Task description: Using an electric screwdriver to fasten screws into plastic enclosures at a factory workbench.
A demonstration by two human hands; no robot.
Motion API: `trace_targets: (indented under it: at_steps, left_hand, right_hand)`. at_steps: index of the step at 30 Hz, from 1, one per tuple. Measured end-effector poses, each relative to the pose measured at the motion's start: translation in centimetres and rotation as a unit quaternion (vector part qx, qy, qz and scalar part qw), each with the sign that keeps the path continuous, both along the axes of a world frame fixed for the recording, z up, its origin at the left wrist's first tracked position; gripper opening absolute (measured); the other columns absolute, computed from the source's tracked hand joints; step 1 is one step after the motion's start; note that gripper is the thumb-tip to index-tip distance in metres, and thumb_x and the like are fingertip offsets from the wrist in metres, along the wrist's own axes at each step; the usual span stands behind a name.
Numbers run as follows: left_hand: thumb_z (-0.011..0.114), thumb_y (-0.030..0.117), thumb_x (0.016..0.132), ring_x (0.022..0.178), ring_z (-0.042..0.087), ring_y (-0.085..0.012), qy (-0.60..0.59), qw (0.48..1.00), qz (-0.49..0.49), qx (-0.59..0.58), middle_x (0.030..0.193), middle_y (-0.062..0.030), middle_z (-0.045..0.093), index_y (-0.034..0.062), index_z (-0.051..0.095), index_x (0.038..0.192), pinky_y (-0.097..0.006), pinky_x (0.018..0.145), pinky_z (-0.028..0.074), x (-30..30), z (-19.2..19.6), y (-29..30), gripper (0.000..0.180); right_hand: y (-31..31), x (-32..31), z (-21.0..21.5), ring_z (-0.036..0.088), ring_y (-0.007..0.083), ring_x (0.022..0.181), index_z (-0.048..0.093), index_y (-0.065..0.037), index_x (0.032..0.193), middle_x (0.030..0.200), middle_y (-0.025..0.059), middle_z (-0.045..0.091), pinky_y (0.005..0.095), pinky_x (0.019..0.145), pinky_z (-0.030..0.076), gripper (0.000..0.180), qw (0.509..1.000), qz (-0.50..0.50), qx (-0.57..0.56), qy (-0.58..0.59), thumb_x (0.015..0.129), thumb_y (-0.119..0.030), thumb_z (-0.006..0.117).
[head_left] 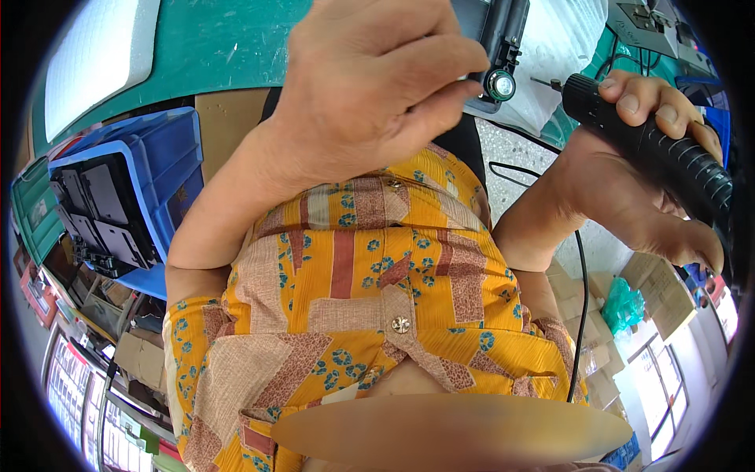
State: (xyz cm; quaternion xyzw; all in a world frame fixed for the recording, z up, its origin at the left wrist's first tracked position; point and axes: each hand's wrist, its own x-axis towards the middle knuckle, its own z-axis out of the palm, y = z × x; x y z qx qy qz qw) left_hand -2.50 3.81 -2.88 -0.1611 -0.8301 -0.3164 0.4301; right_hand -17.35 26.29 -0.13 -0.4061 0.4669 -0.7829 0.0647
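My left hand (370,86) is over the table's near edge, its thumb and forefinger pinched together. Something tiny and pale may sit between the fingertips, but I cannot make it out. Right beside those fingertips is a black plastic housing (510,35) with a round, shiny metal-rimmed part (500,84) at its near corner; my hand hides part of it. On the right, my right hand (629,173) is wrapped round a black electric screwdriver (649,134). Its thin bit points left toward the housing's corner, apart from it.
Under the housing lies a green mat (212,47), with clear plastic wrapping (562,47) and a grey metal box (641,27) to the right. A white foam sheet (102,59) lies far left. Below it, a blue crate (177,169) holds black plastic parts (106,208). A black cable (583,315) hangs at right.
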Motion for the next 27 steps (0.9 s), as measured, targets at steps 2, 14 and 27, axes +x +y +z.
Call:
trace_targets:
  at_steps: [2,14,27]
  left_hand:
    - [0.081,0.004,0.066,0.075,0.057,-0.0245,-0.001,1.000,0.001,0.005,0.080,-0.0048,0.057,0.0053,0.072,0.084,-0.049,0.082,0.047,-0.4,-0.3,0.6,0.020]
    - [0.084,0.008,0.065,0.077,0.057,-0.0255,-0.049,0.999,0.003,0.019,0.081,-0.0065,0.056,0.0059,0.073,0.089,-0.052,0.086,0.046,-0.1,-0.6,0.7,0.026]
    - [0.079,0.002,0.063,0.074,0.053,-0.0272,0.016,0.999,0.012,0.043,0.081,-0.0075,0.052,0.0044,0.070,0.089,-0.048,0.082,0.043,-1.4,-2.0,1.3,0.027]
  right_hand:
    - [0.0,0.2,0.1,0.061,0.0269,0.079,0.068,-0.013,0.116,0.098,0.0105,0.063,0.0470,0.072,0.049,0.101,1.000,0.013,-0.013,-0.021,0.068,-0.100,0.049]
    - [0.0,0.3,0.3,0.060,0.0258,0.080,0.067,-0.013,0.115,0.099,0.0092,0.062,0.0457,0.074,0.048,0.105,0.998,0.029,-0.020,-0.044,0.062,-0.102,0.053]
    - [-0.3,0.3,0.0,0.060,0.0260,0.081,0.067,-0.013,0.116,0.100,0.0102,0.063,0.0463,0.076,0.048,0.105,0.996,0.046,-0.039,-0.059,0.061,-0.102,0.055]
